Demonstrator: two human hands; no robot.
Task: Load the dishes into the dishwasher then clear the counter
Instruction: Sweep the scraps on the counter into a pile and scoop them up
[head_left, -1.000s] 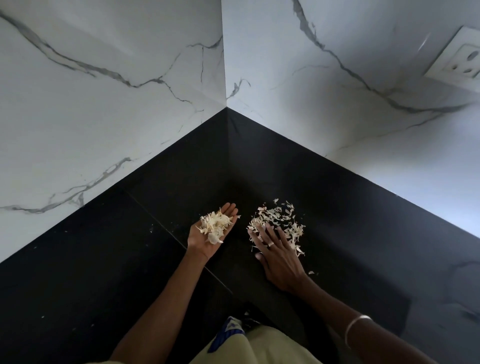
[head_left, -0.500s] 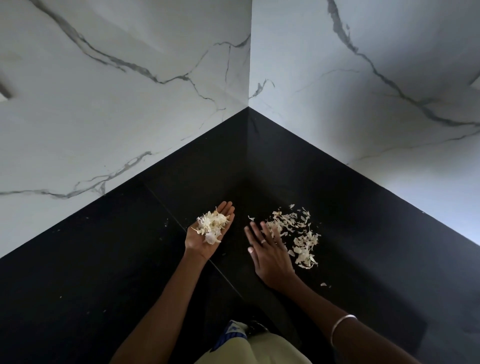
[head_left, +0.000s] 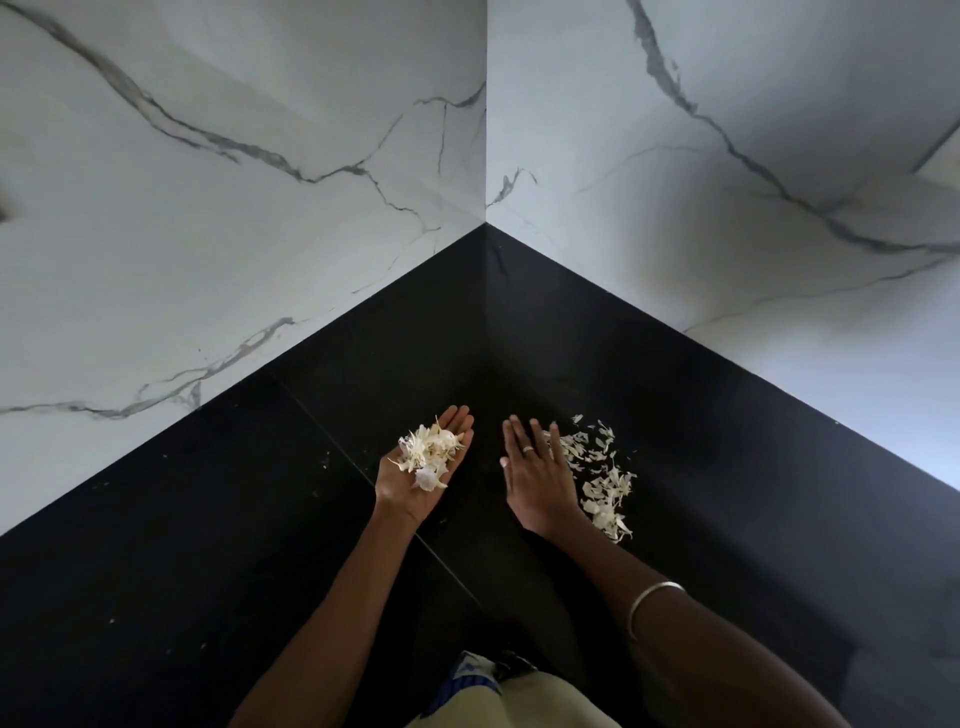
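My left hand lies palm up above the black counter, fingers straight, carrying a small heap of pale peel scraps. My right hand is flat, palm down on the counter, fingers straight, with a ring on one finger. A loose scatter of the same pale scraps lies on the counter along the right side of that hand, touching its edge. Both hands are close together, a short way out from the corner of the counter.
White marble walls with grey veins meet in a corner behind the counter, above a black upstand. A few tiny crumbs dot the counter at left. A thin bangle circles my right wrist.
My right hand has slid left off the scattered scraps, so more of the pile now shows at its right side. The left hand stays palm up with its heap.
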